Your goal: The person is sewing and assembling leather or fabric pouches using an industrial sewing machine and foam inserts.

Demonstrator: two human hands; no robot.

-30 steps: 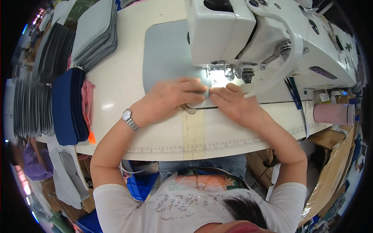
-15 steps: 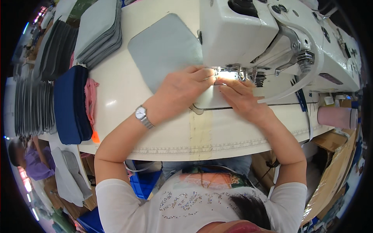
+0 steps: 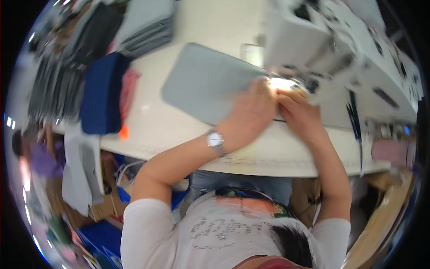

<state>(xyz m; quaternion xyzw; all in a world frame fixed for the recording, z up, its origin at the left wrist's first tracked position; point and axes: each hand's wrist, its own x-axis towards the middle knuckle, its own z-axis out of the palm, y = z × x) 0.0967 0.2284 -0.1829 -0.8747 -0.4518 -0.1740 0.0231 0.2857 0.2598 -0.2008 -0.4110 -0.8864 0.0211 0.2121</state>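
A grey fabric panel [image 3: 201, 80] with rounded corners lies slanted on the table, its right end running to the lit needle area of the white sewing machine [image 3: 309, 40]. My left hand [image 3: 253, 110], with a silver watch [image 3: 215, 139] on the wrist, rests on the panel, fingers stretched forward and blurred. Close by on the right, my right hand [image 3: 302, 114] has its fingers bent together at the lit spot. Whatever is between those fingertips is hidden by glare and blur.
Left on the table are a stack of grey panels [image 3: 150, 33], a dark blue folded bundle [image 3: 103, 94] and pink cloth [image 3: 129, 92]. Dark thread snips [image 3: 352, 119] lie right of the machine, near a pink cup [image 3: 389, 151]. A person in purple [image 3: 47, 157] is far left.
The view has shifted and blurred. The grey panel has turned, its right end now at the needle area. My left hand has moved from a pinch by the needle to lying on the panel.
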